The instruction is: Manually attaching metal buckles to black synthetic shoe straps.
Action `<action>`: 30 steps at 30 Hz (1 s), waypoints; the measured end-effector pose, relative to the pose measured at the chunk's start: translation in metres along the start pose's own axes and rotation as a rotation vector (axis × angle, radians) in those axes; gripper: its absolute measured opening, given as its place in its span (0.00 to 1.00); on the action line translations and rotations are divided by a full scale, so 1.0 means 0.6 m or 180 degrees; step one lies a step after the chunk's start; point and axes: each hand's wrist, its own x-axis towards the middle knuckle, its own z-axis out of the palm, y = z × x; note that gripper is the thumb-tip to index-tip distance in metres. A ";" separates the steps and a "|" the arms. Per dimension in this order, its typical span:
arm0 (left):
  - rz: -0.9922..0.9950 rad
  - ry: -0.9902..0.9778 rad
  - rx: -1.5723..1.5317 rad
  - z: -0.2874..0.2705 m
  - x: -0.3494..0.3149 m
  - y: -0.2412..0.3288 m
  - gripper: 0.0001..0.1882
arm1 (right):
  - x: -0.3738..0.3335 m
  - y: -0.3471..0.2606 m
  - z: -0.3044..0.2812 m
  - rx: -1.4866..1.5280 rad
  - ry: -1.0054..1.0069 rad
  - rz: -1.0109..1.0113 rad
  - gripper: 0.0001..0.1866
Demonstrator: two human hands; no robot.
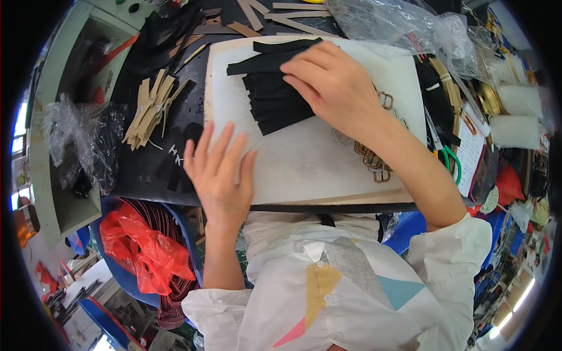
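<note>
Several flat black fabric strips (278,102) lie close together on a white board (304,164), with more strips toward the far edge. My right hand (333,85) reaches over them, fingers bent and close together. Its fingertips are on a black strip (254,64) near the far side; the hand hides the strip's right end. Over the board's near left corner my left hand (219,169) is open, fingers spread, holding nothing. Several bronze-coloured metal buckles (374,161) lie on the board, partly under my right forearm.
A bundle of beige strips (151,111) sits left of the board, near crumpled clear plastic (85,143). Green-handled scissors (449,161) lie to the right. Clear plastic bags (392,26) cover the far right. Below the table's left edge stands a blue tub (108,248) with red plastic (146,251).
</note>
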 end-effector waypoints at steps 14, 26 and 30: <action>-0.1354 0.0694 0.0558 -0.038 -0.070 -0.153 0.09 | 0.061 -0.029 0.040 -0.0087 -0.0755 -0.0082 0.10; -0.1298 0.0789 -0.0104 -0.026 -0.047 -0.151 0.09 | 0.146 -0.119 0.235 0.0941 -0.1375 -0.0229 0.07; -0.2071 0.1261 -0.1391 -0.078 -0.033 -0.188 0.05 | 0.180 -0.096 0.297 0.0159 -0.0920 -0.1154 0.17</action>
